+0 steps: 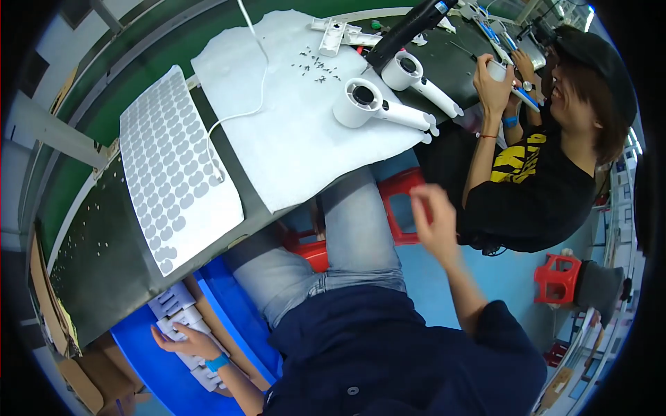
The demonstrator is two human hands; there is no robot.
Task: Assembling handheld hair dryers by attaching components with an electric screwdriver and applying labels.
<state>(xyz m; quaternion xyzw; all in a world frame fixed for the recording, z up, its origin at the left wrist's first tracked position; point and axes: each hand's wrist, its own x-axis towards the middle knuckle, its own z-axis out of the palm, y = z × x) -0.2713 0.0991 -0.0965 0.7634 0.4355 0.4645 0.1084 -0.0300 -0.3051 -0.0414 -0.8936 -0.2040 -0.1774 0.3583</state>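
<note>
My left hand (186,342), wearing a blue wristband, hovers over a blue bin (239,326) at the lower left with its fingers spread. Beneath and beside it lie several white plastic parts (182,302) in rows; whether the fingers touch them I cannot tell. To the right of my lap, my right hand (437,220) is raised in the air, slightly blurred. Its fingers are loosely bent and apart, with nothing visible in them. Two white hair-dryer-shaped devices with round dark-centred heads, a nearer one (357,104) and a farther one (404,71), lie on the white foam sheet (291,152).
Small dark screws (320,75) and white shell pieces (334,36) lie farther back. A black power screwdriver (409,35) slants above the devices. A sticker sheet (170,166) and a white cable (264,76) lie leftward. A co-worker (534,180) sits at right, near a red stool (557,279).
</note>
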